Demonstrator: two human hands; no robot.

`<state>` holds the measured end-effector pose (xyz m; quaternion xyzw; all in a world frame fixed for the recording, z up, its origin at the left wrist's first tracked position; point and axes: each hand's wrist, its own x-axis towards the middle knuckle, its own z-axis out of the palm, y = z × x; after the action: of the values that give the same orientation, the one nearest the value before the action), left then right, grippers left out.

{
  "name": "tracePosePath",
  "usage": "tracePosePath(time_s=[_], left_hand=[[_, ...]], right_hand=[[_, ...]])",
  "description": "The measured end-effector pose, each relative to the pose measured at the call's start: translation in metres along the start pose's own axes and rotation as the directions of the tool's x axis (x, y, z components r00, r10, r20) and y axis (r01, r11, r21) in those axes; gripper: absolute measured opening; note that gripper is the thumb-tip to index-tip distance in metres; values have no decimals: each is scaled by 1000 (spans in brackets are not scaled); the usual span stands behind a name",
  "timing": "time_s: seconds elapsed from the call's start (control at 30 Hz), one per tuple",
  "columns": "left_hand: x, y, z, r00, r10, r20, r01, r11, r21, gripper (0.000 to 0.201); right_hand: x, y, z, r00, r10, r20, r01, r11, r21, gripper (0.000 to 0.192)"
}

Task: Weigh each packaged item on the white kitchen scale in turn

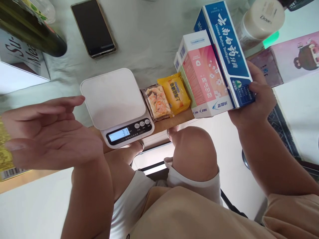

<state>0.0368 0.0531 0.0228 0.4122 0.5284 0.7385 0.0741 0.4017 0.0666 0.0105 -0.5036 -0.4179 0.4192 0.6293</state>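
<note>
My left hand point(54, 136) is palm up with its fingers stretched out and holds nothing; its fingertips are beside the left edge of a white kitchen scale point(112, 96). The scale's plate is bare, and its lit display shows digits that look like 31. At the right, my right hand point(260, 94) grips the near end of a blue toothpaste box point(225, 49), thumb on the printed face. Pink boxes point(201, 71) stand against its left side. Left of them lie a yellow soap packet point(175, 93) and a clear-wrapped snack point(159, 102), the snack close to the scale.
A phone point(93, 28) lies behind the scale. At the far left are a dark green bottle point(32, 30), a white box point(22, 63) and a yellow package point(6, 156). A Dove bottle point(261, 23) and a pink-purple box point(294, 59) are at the right. The table edge point(181, 120) runs above my knees.
</note>
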Motion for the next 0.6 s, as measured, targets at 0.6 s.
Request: tracePosePath(time_s=[0.6], left_hand=[[8,4,-10,998,-70,6,69,979,-194,84]], right_hand=[[-11,0,-21,983,-171,62,182,897,-403,74]])
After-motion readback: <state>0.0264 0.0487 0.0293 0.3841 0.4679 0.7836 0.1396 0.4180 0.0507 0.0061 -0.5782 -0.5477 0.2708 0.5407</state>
